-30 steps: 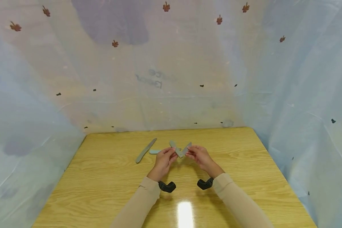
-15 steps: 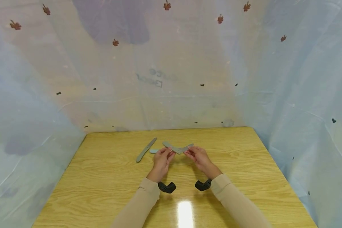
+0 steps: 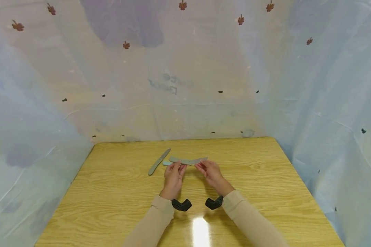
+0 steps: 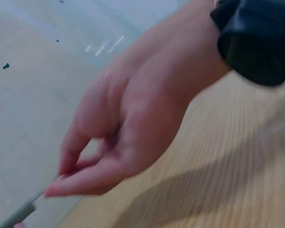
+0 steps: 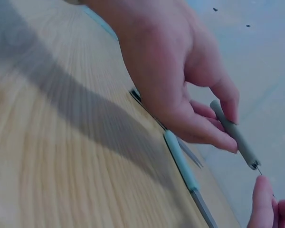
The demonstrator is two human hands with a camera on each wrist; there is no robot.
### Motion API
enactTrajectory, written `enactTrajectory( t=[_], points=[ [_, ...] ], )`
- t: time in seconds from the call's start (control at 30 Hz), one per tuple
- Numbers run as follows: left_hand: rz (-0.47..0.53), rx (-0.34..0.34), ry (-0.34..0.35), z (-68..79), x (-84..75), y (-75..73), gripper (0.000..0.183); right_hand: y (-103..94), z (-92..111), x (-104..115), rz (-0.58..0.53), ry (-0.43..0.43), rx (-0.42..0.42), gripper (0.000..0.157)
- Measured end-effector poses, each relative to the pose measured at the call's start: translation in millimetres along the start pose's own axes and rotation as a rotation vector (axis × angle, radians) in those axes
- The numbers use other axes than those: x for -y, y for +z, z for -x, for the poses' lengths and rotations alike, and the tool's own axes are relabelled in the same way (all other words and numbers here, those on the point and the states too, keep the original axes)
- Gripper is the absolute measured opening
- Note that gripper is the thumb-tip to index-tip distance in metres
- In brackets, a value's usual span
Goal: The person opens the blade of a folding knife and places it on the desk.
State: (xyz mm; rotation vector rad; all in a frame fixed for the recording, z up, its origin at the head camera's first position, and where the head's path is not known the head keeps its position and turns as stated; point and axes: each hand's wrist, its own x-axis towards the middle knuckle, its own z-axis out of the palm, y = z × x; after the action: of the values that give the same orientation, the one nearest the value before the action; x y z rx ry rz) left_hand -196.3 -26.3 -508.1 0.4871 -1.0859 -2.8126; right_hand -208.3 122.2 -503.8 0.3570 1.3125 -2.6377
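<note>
Raised over the table, a folding knife [image 3: 174, 159] is opened out to nearly a straight line. My left hand [image 3: 174, 178] grips its grey-green handle [image 5: 242, 144] between thumb and fingers. With thumb and fingertips, my right hand [image 3: 212, 174] pinches the thin grey blade [image 3: 199, 160]. The left wrist view shows mostly the right hand [image 4: 133, 128], and the right wrist view mostly the left hand [image 5: 166, 71]. Behind the left hand lies a light-blue-handled knife [image 3: 166, 163], partly hidden. Left of it rests an unfolded knife [image 3: 159, 162] with a grey-green handle.
The wood-grain table [image 3: 111, 199] reaches back to a pale hanging sheet [image 3: 191, 113] that also closes both sides. A black wrist camera mount [image 3: 181, 205] sticks inward from the left wrist, another mount [image 3: 214, 203] from the right.
The folding knife has gone from a V shape to almost straight as the blade swung outward from the handle. The left hand moved slightly left, and the right wrist shifted inward.
</note>
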Motion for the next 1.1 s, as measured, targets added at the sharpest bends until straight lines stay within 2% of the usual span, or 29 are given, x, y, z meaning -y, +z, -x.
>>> enactTrajectory(
  t=[0.23,0.43,0.5,0.73,0.9,1.1],
  points=[
    [0.107,-0.08,0.063,1.6,2.3,-4.1,0.027,17.0,2.7,-14.1,-0.07,-0.006,-0.035,0.032],
    [0.135,-0.087,0.079,-0.8,3.1,-6.0,0.027,22.2,2.9,-22.2,-0.092,-0.05,-0.042,0.032],
    [0.102,-0.102,0.077,-0.9,2.5,-6.4,0.029,21.5,2.6,-24.3,-0.084,-0.053,-0.05,0.033],
    [-0.05,-0.159,-0.003,2.6,-0.3,-10.5,0.043,18.8,2.5,-29.1,-0.018,-0.022,-0.207,0.031],
    [-0.147,-0.226,-0.029,2.8,-2.1,-17.0,0.043,19.9,0.7,-33.4,0.04,0.014,-0.239,0.031],
    [-0.208,-0.253,-0.05,1.7,-6.3,-23.8,0.043,19.1,-7.1,-41.1,0.077,0.037,-0.272,0.03]
  ],
)
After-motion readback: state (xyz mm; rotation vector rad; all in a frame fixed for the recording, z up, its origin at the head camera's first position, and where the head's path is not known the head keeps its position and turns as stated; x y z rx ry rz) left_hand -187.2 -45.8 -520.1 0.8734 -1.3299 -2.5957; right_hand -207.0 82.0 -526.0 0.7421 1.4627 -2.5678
